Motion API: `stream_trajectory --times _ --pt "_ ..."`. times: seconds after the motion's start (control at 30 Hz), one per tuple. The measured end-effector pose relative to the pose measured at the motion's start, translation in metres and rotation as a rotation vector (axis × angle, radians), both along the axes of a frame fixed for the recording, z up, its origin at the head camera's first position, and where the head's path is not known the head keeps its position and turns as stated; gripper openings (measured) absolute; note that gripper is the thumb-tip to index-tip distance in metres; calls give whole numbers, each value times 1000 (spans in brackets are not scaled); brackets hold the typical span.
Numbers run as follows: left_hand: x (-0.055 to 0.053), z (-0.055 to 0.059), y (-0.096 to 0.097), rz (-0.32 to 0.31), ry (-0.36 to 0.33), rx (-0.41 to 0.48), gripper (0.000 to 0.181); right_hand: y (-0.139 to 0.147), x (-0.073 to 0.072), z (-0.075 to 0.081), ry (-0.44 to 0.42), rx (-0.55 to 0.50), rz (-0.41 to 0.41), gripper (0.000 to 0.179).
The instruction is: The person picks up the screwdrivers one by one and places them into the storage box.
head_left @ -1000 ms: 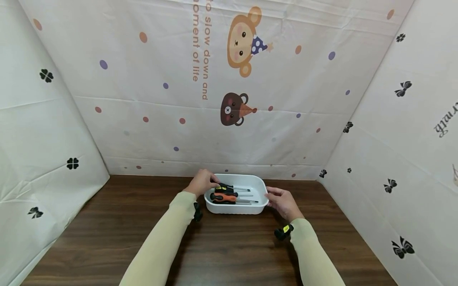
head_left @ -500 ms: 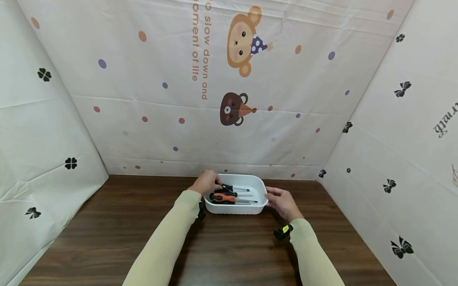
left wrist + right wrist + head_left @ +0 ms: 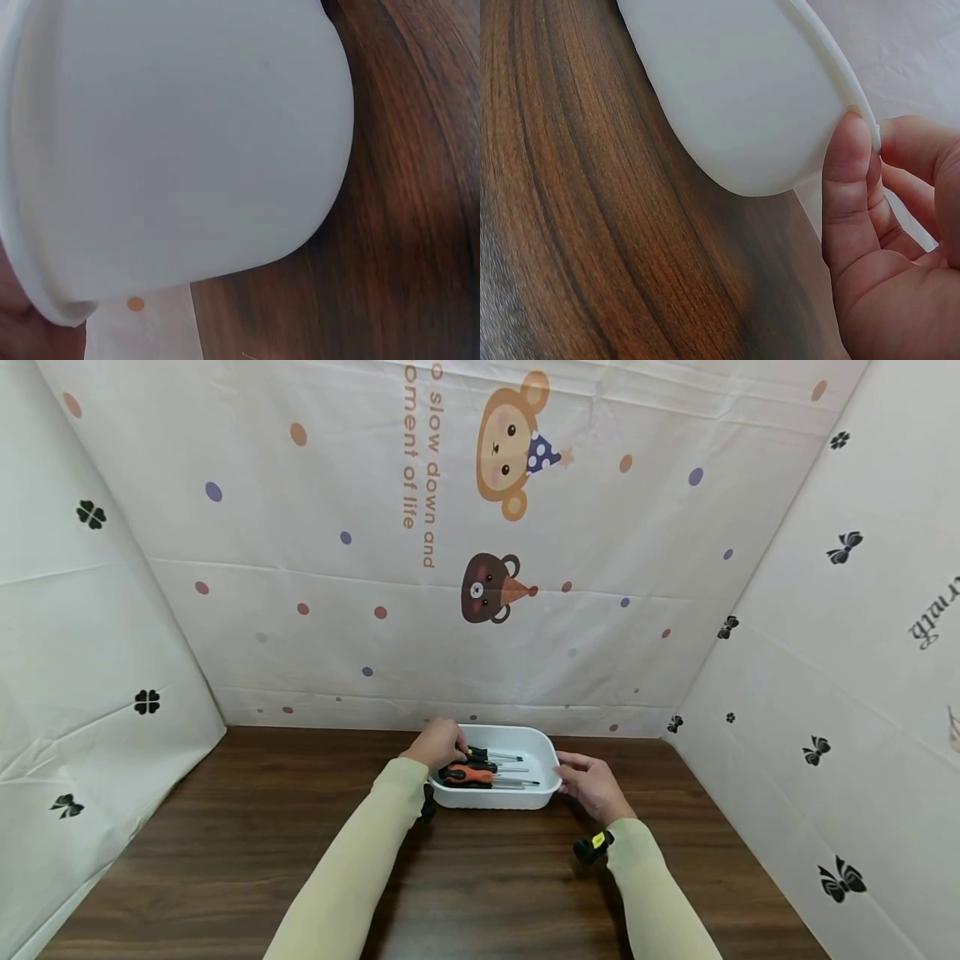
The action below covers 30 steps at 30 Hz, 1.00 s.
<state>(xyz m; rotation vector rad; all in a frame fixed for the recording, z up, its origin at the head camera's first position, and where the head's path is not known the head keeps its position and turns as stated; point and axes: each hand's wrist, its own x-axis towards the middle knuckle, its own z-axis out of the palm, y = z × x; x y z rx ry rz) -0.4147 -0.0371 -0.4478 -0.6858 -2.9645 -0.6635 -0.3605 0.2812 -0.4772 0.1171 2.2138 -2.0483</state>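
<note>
A white plastic tray point(image 3: 542, 743) stands on the wooden table near the back wall, with several screwdrivers lying in it. Over its left end my left hand point(image 3: 437, 743) bends its fingers round the handle end of a black-and-yellow screwdriver point(image 3: 477, 752), whose shaft points right. Just in front of that one lies an orange-and-black screwdriver point(image 3: 465, 773). At the tray's opposite end, my right hand point(image 3: 592, 783) pinches the rim, thumb point(image 3: 849, 161) outside and fingers behind the edge. The left wrist view shows mainly the tray's outer wall point(image 3: 202, 142), hiding most of the left hand.
The dark wooden table point(image 3: 480, 885) stretches toward me in front of the tray. White printed cloth point(image 3: 315, 660) hangs right behind it, and more cloth walls rise on the left point(image 3: 105, 627) and right point(image 3: 780, 685).
My left hand has shifted a little to the right over the tray, covering more of the screwdriver handles. The tray, the screwdriver shafts and my right hand stay in place.
</note>
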Motion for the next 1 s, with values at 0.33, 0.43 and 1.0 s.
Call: stream_trajectory --times 0.33,0.43,1.0 --pt "5 4 2 -42 3 -17 8 0 1 0 1 1 0 47" --pt "6 5 0 -48 -5 -14 10 0 1 1 1 4 3 46" --pt "12 8 -28 -82 85 101 31 -1 1 -1 28 46 10 49"
